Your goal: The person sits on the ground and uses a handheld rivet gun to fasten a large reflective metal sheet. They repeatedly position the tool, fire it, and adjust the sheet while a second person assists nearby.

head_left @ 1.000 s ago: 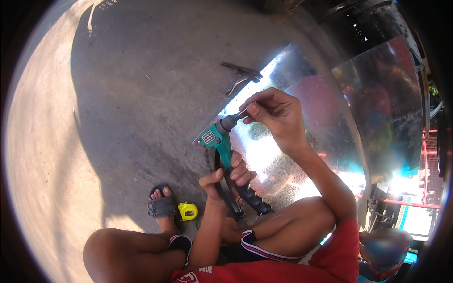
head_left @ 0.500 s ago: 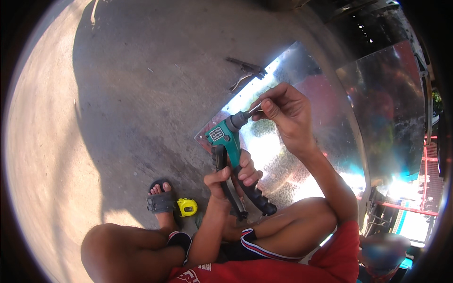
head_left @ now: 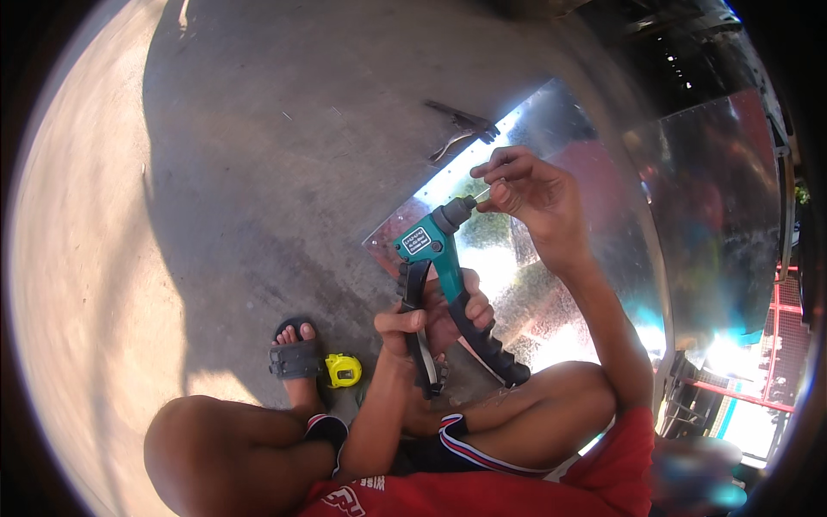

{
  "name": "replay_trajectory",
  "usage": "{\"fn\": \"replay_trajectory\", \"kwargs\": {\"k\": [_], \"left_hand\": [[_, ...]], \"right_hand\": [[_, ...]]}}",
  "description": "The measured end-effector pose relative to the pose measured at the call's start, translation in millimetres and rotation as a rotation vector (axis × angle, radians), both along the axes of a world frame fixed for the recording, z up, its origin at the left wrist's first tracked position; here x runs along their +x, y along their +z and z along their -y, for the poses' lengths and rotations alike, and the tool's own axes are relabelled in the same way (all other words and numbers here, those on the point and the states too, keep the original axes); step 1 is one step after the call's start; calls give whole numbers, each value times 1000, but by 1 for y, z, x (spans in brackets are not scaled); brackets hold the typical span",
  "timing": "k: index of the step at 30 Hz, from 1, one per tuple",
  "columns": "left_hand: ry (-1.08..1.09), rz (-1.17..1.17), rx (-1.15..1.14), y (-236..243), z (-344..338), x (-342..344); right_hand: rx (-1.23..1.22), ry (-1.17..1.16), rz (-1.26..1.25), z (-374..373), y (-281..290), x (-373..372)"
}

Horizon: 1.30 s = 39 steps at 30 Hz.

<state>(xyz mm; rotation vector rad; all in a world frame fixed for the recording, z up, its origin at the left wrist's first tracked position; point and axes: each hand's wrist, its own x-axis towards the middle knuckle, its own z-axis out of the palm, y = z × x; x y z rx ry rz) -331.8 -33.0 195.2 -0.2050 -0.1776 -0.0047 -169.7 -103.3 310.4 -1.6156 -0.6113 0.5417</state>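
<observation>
My left hand (head_left: 438, 320) is wrapped around the handles of a teal hand riveter (head_left: 450, 274) with black grips. The handles stand spread apart, and the grey nose tilts up toward the right. At the nose tip my right hand (head_left: 544, 205) pinches a thin metal rivet (head_left: 482, 196) between thumb and finger, its other fingers curled loosely. The rivet's pin lines up with the nose; how far it sits inside cannot be made out. Below and beyond both hands lies a shiny sheet of metal (head_left: 551, 297) on the concrete.
A yellow tape measure (head_left: 343, 370) lies beside my sandalled foot (head_left: 295, 358). Dark pliers-like tools (head_left: 461, 129) rest at the sheet's far left edge. Another metal panel (head_left: 706, 215) stands at the right, near a red mesh frame (head_left: 784, 319).
The riveter's handles have spread wider apart in my left hand. The tool has shifted slightly right, and less of the rivet shows between its nose and my right fingers.
</observation>
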Motion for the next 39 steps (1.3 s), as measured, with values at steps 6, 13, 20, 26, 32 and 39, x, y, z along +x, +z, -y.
{"fn": "replay_trajectory", "kwargs": {"k": [6,13,20,26,32,39], "left_hand": [[-44,-17,116,4,5,-3],[-7,35,234,6,6,5],[294,-552,1225,-2,61,12],[72,-1093,1228,-47,134,-3],[85,-1189,1364,-107,128,1],[0,-1164,1197,-120,115,1]], "right_hand": [[-249,146,-71,-3,4,0],[-256,-1,-20,7,12,-6],[-550,254,-23,60,-30,4],[-510,320,-660,72,-153,-46],[-405,242,-858,58,-207,-50],[-663,304,-625,47,-226,-50]]}}
